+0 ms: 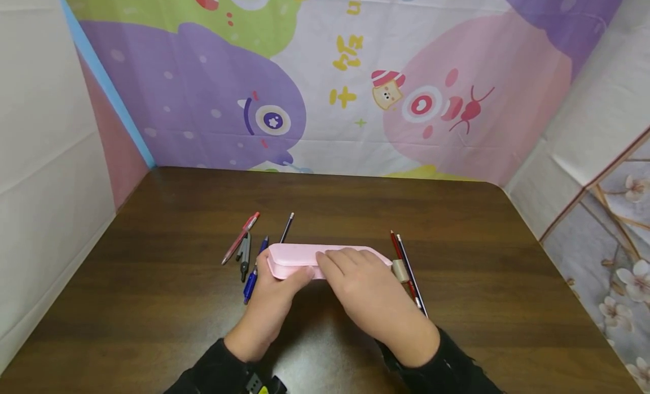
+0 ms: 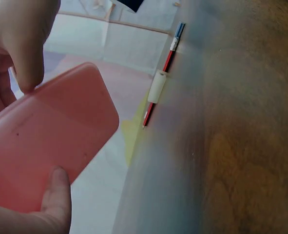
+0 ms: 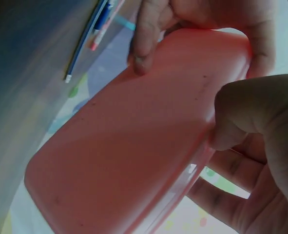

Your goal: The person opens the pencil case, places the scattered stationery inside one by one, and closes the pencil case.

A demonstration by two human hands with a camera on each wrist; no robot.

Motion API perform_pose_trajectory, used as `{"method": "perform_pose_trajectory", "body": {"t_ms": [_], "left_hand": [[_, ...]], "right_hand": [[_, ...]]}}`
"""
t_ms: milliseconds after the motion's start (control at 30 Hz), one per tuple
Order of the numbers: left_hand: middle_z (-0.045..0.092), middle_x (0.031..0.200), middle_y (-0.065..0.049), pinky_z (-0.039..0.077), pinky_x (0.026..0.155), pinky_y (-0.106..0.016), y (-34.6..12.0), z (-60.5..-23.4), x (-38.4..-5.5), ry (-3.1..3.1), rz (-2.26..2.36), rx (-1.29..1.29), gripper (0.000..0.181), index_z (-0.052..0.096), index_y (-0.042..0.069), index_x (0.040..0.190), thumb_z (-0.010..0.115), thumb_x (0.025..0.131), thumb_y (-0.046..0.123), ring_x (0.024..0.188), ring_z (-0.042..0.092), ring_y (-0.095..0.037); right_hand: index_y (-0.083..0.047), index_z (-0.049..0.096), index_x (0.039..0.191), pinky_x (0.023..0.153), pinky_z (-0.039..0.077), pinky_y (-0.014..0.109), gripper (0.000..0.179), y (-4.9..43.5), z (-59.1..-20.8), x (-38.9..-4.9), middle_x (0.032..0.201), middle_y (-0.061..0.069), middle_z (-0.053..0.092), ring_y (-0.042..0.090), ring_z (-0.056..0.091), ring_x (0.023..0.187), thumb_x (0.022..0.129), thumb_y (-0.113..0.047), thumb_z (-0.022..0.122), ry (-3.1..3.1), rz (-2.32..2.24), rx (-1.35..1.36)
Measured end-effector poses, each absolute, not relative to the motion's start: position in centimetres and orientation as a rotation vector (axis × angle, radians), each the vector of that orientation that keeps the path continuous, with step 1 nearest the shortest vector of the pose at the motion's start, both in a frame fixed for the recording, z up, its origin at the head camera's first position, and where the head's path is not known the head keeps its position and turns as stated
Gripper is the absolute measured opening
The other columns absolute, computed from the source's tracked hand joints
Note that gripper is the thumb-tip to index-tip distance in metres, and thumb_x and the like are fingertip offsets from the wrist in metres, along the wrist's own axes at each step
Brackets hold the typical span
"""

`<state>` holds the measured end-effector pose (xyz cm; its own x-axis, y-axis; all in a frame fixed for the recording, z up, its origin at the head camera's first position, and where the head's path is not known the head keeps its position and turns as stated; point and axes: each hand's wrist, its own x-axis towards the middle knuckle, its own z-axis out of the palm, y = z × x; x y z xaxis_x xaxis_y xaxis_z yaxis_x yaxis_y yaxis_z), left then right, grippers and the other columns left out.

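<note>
Both hands hold a pink pencil case [image 1: 299, 254] above the table. My left hand [image 1: 268, 303] grips its left end, with the thumb on the near side; in the right wrist view its fingers reach across the broad pink face [image 3: 134, 126]. My right hand [image 1: 370, 289] lies over the near edge at the right half. In the right wrist view, its thumb and fingers pinch the seam side of the case. The left wrist view shows the case's smooth end [image 2: 80, 112]. Whether anything is inside is hidden.
Left of the case lie a red pen [image 1: 240, 239], a grey pen-like tool [image 1: 245, 258], a blue pen [image 1: 256, 270] and a dark pencil [image 1: 286, 227]. At right are a red pencil [image 1: 395, 244], a whitish eraser [image 1: 400, 271] and a dark pencil [image 1: 411, 272]. Printed cloth hangs behind the brown table [image 1: 178, 213].
</note>
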<state>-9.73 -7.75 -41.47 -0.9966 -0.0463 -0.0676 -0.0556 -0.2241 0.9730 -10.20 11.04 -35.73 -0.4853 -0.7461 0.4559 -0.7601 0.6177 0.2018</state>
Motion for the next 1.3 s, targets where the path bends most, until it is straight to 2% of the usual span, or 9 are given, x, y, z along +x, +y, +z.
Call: {"method": "perform_pose_trajectory", "body": {"t_ms": [200, 567, 667, 800, 867, 1133, 1300], "left_hand": [[0.045, 0.138, -0.023, 0.048, 0.095, -0.031, -7.4, -41.5, -9.6, 1.966, 2.428, -0.205, 0.082, 0.019, 0.003, 0.149, 0.076, 0.091, 0.012, 0.118, 0.055, -0.029], [0.045, 0.138, -0.022, 0.043, 0.102, -0.037, -7.8, -41.7, -10.0, 1.996, 2.422, -0.242, 0.08, 0.02, 0.002, 0.147, 0.077, 0.091, 0.011, 0.123, 0.052, -0.029], [0.045, 0.138, -0.021, 0.044, 0.101, -0.036, -7.7, -41.7, -9.9, 1.99, 2.407, -0.25, 0.079, 0.022, 0.002, 0.147, 0.076, 0.091, 0.012, 0.122, 0.052, -0.028], [0.046, 0.137, -0.023, 0.05, 0.097, -0.032, -7.5, -41.7, -9.7, 1.911, 2.446, -0.213, 0.073, 0.024, 0.0, 0.145, 0.074, 0.093, 0.009, 0.12, 0.056, -0.029], [0.046, 0.137, -0.025, 0.053, 0.094, -0.031, -7.5, -41.6, -9.8, 1.882, 2.465, -0.193, 0.072, 0.024, -0.001, 0.145, 0.074, 0.093, 0.009, 0.118, 0.058, -0.029], [0.046, 0.134, -0.028, 0.053, 0.096, -0.037, -7.8, -41.4, -10.2, 1.789, 2.551, -0.197, 0.068, 0.023, -0.003, 0.143, 0.07, 0.095, 0.003, 0.116, 0.061, -0.029], [0.046, 0.134, -0.026, 0.054, 0.095, -0.035, -7.6, -41.4, -10.1, 1.838, 2.513, -0.237, 0.071, 0.022, -0.002, 0.143, 0.072, 0.094, 0.005, 0.115, 0.061, -0.028]], "right_hand": [[0.0, 0.065, 0.127, 0.096, 0.053, 0.042, 0.036, 11.1, -36.1, -10.5, 0.12, 0.01, 0.069, 0.027, 0.066, 0.113, 0.093, -0.003, 0.075, -2.324, 0.032, 1.191], [0.003, 0.066, 0.125, 0.098, 0.053, 0.039, 0.039, 11.9, -36.4, -11.6, 0.118, 0.011, 0.071, 0.025, 0.069, 0.111, 0.088, 0.004, 0.078, -2.267, 0.15, 1.274], [0.004, 0.066, 0.125, 0.092, 0.055, 0.038, 0.039, 11.8, -36.6, -11.7, 0.115, 0.012, 0.071, 0.025, 0.069, 0.106, 0.088, 0.002, 0.078, -2.24, 0.149, 1.271], [0.002, 0.068, 0.123, 0.084, 0.057, 0.04, 0.036, 12.0, -36.5, -12.0, 0.111, 0.011, 0.073, 0.025, 0.071, 0.098, 0.088, -0.002, 0.078, -2.262, 0.231, 1.235], [0.002, 0.07, 0.121, 0.085, 0.057, 0.041, 0.035, 12.3, -36.4, -12.3, 0.11, 0.011, 0.074, 0.025, 0.072, 0.097, 0.087, -0.003, 0.076, -2.283, 0.296, 1.229], [-0.001, 0.074, 0.106, 0.078, 0.059, 0.035, 0.02, 13.3, -35.9, -12.8, 0.096, 0.006, 0.075, 0.02, 0.073, 0.086, 0.086, -0.007, 0.075, -2.257, 0.364, 1.272], [0.002, 0.074, 0.108, 0.077, 0.059, 0.034, 0.03, 13.0, -36.1, -12.5, 0.1, 0.009, 0.075, 0.022, 0.073, 0.089, 0.079, -0.002, 0.081, -2.231, 0.229, 1.293]]}}
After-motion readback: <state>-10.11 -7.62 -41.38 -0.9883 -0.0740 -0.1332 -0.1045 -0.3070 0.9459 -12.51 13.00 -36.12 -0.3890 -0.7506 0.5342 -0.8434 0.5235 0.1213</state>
